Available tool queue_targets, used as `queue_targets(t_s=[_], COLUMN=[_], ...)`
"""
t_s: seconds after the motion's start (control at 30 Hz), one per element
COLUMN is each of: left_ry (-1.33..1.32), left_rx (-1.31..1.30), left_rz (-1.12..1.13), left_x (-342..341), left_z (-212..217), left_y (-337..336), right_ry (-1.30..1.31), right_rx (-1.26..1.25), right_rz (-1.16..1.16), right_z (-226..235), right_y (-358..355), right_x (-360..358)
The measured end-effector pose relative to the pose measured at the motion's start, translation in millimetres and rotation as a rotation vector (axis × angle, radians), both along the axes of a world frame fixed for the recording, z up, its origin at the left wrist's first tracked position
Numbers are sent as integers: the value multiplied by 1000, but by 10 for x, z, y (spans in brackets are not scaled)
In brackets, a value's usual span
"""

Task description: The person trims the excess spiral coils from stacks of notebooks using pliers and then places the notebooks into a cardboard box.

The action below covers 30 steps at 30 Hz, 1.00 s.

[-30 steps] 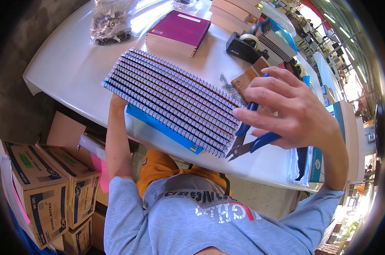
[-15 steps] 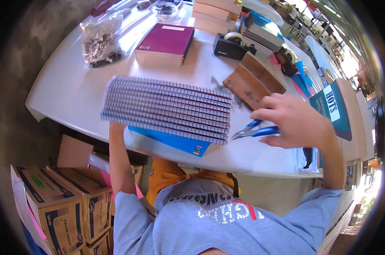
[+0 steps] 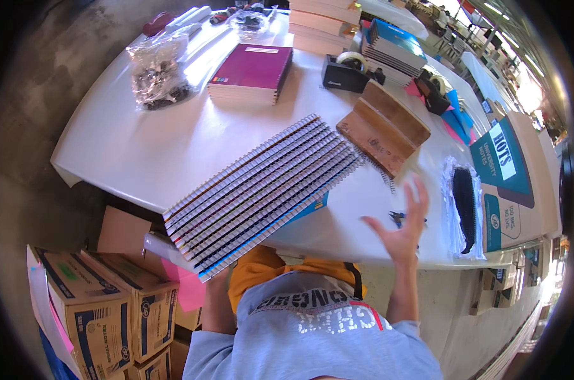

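Observation:
A stack of spiral notebooks [image 3: 265,193], coil spines turned up, slants across the near part of the table. My left hand [image 3: 218,283] holds it at the lower left end; the fingers are hidden beneath the notebooks. To the right of the stack my right hand [image 3: 402,235] is held up, fingers spread and nothing in them. Behind that hand lie the blue-handled cutters [image 3: 396,218] on the white table, partly covered from view. A bit of blue cover [image 3: 312,206] shows below the stack.
A brown wooden jig [image 3: 383,130] with loose coils beside it lies beyond the stack. Farther back are a purple book stack [image 3: 252,69], a tape dispenser [image 3: 344,74] and a bag of coils [image 3: 160,73]. A carton [image 3: 515,183] stands right; boxes [image 3: 109,310] are at lower left.
The cutters have left my right hand and lie on the table; that hand has opened and moved lower. The notebook stack has turned, its left end swinging toward me and its right end away.

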<state>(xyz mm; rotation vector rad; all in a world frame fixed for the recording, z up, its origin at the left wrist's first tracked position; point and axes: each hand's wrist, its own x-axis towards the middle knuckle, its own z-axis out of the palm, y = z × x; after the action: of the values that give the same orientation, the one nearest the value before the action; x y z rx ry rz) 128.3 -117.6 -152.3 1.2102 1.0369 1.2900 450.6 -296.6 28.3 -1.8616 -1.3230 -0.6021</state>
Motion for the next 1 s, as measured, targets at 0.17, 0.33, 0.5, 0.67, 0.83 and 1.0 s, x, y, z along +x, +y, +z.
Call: queue_targets(t_s=[0.17, 0.33, 0.5, 0.67, 0.83, 1.0], left_ry=[-147, -172, -13, -17, -769, -178], left_rx=[82, 412, 542, 538, 252, 389], left_rz=[-17, 18, 78, 107, 124, 146], left_x=[187, 278, 417, 286, 553, 353], left_z=[401, 1000, 1146, 1048, 1342, 1081], left_y=[8, 39, 52, 133, 104, 83], right_ry=[-557, -587, -703, -733, -268, -282], right_rx=[-153, -99, 229, -119, -736, -441], right_rz=[588, 522, 140, 714, 1079, 981], right_z=[749, 1293, 2557, 2356, 1441, 1127], right_y=[909, 742, 752, 1599, 1968, 1446], right_x=[-644, -131, 145, -357, -434, -664])
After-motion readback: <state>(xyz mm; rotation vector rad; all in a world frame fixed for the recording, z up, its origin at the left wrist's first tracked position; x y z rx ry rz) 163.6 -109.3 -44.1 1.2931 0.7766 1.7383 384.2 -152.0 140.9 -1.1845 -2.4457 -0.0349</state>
